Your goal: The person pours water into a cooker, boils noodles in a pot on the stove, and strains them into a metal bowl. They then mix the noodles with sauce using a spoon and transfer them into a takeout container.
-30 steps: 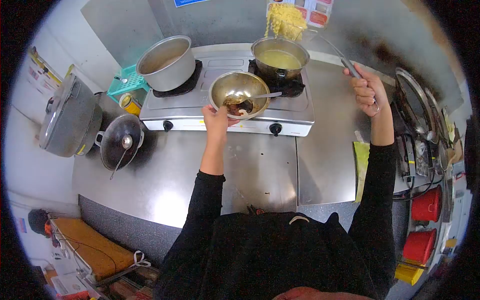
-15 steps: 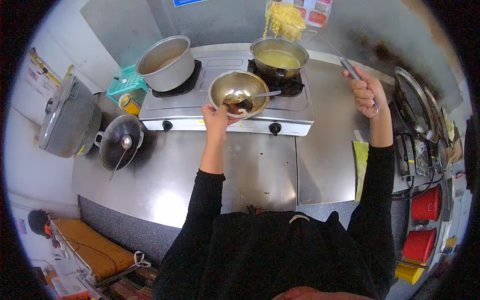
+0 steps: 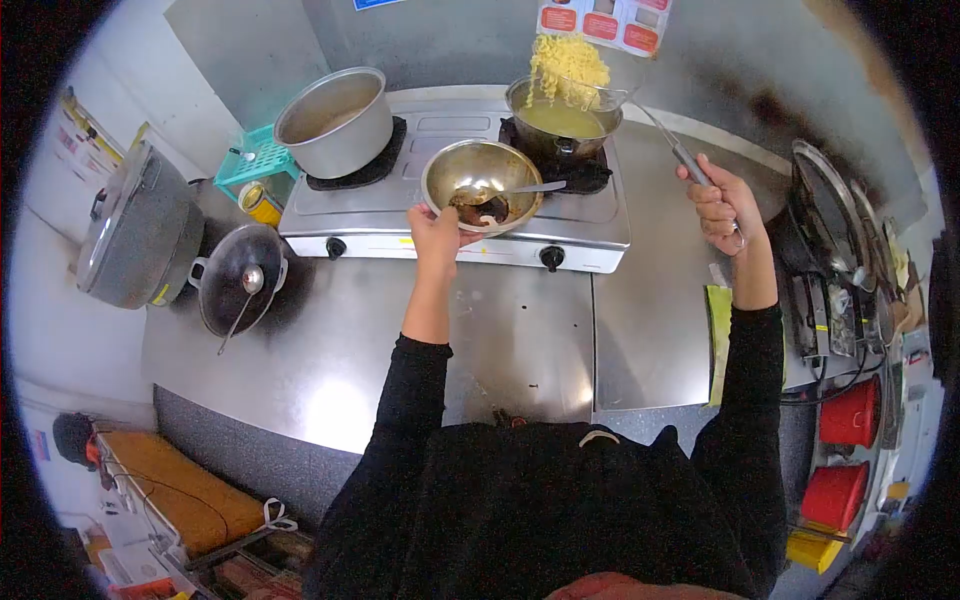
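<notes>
Curly yellow noodles are clumped and dangling — strainer handle clasped by the right grip, metal bowl by the left grip.

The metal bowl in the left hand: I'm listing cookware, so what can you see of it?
The bowl is round, shiny and metal-looking, its inside stained. Dark brown matter with a whitish patch lies at the bottom. A utensil rests inside, its handle reaching over the rim. Its mouth faces up. The left hand grips its near-left rim; whether it touches the stove is unclear.
</notes>
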Tool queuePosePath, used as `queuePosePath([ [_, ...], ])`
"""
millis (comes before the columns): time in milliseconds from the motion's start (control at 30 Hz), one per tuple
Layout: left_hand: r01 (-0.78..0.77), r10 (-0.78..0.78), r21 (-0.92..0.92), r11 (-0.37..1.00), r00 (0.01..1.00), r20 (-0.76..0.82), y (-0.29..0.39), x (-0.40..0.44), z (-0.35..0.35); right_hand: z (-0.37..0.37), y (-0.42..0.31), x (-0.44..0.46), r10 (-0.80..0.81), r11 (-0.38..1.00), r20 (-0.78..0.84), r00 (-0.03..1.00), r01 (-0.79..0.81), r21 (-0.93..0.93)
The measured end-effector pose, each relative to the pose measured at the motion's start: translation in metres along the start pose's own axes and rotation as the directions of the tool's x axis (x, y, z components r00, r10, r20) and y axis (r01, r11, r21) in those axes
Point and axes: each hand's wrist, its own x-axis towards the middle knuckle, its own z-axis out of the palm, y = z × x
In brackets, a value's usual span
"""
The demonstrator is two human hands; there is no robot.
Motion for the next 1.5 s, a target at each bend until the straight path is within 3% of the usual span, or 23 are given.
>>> queuePosePath([
  [200, -0.006, 0.006, -0.001, 1.000, 1.000, 0.006, 0.003, -0.003, -0.001, 0.030, 0.002, -0.027, -0.014, 0.997, -0.002, 1.000, 0.014, -0.082],
  [267, 0.003, -0.003, 0.033, 0.999, 1.000, -0.012, 0.007, -0.006, -0.002, 0.039, 0.008, -0.036, -0.032, 0.954, -0.122, 0.992, -0.006, -0.301],
  [300, 0.003, -0.003, 0.033, 0.999, 1.000, -0.017, 0.006, -0.006, -0.004, 0.041, 0.014, -0.039, -0.028, 0.953, -0.119, 0.992, -0.009, -0.302],
  [367, 0.013, -0.014, 0.059, 0.998, 1.000, 0.005, 0.005, -0.005, -0.009, 0.046, 0.026, -0.044, -0.098, 0.821, -0.153, 0.983, -0.007, -0.571],
  [533, 0.007, -0.006, 0.077, 0.997, 1.000, -0.007, 0.010, -0.010, -0.016, 0.054, 0.067, -0.044, -0.121, 0.664, -0.176, 0.977, -0.052, -0.746],
  [600, 0.003, -0.002, 0.077, 0.997, 1.000, -0.010, 0.011, -0.011, -0.019, 0.052, 0.081, -0.041, -0.117, 0.504, -0.150, 0.982, -0.072, -0.860],
  [633, 0.000, 0.001, 0.073, 0.997, 1.000, -0.010, 0.010, -0.011, -0.020, 0.040, 0.089, -0.036, -0.228, 0.262, -0.018, 0.974, 0.044, -0.964],
  [667, -0.002, 0.003, 0.068, 0.998, 1.000, -0.010, 0.009, -0.010, -0.021, 0.034, 0.093, -0.035, -0.224, 0.261, -0.015, 0.974, 0.046, -0.964],
  [733, 0.010, -0.008, 0.085, 0.996, 1.000, -0.022, 0.011, -0.009, -0.022, 0.035, 0.100, -0.037, -0.369, -0.147, 0.295, 0.881, 0.258, -0.955],
  [767, 0.022, -0.019, 0.102, 0.995, 0.999, -0.028, 0.011, -0.010, -0.022, 0.037, 0.103, -0.038, -0.366, -0.148, 0.297, 0.882, 0.260, -0.954],
  [833, 0.019, -0.017, 0.085, 0.996, 1.000, -0.026, 0.013, -0.012, -0.020, 0.041, 0.110, -0.041, -0.346, -0.413, 0.181, 0.921, 0.024, -0.911],
  [867, 0.016, -0.014, 0.070, 0.997, 1.000, -0.021, 0.014, -0.012, -0.019, 0.042, 0.114, -0.042, -0.345, -0.414, 0.182, 0.921, 0.024, -0.910],
  [933, 0.017, -0.016, 0.071, 0.997, 1.000, -0.024, 0.014, -0.012, -0.019, 0.040, 0.123, -0.041, -0.402, -0.546, 0.274, 0.873, 0.011, -0.838],
  [1167, 0.001, -0.001, 0.045, 0.999, 1.000, -0.009, 0.010, -0.010, -0.025, 0.037, 0.133, -0.040, -0.402, -0.666, 0.316, 0.859, -0.038, -0.745],
  [1233, 0.004, -0.003, 0.056, 0.998, 1.000, -0.022, 0.009, -0.011, -0.025, 0.034, 0.134, -0.039, -0.474, -0.679, 0.440, 0.762, 0.002, -0.734],
  [1333, 0.004, -0.002, 0.074, 0.997, 1.000, -0.029, 0.010, -0.012, -0.025, 0.034, 0.134, -0.040, -0.502, -0.667, 0.498, 0.708, 0.050, -0.743],
  [1500, -0.012, 0.017, 0.099, 0.995, 0.998, -0.054, 0.012, -0.016, -0.023, 0.032, 0.135, -0.046, -0.507, -0.661, 0.455, 0.732, 0.009, -0.751],
])
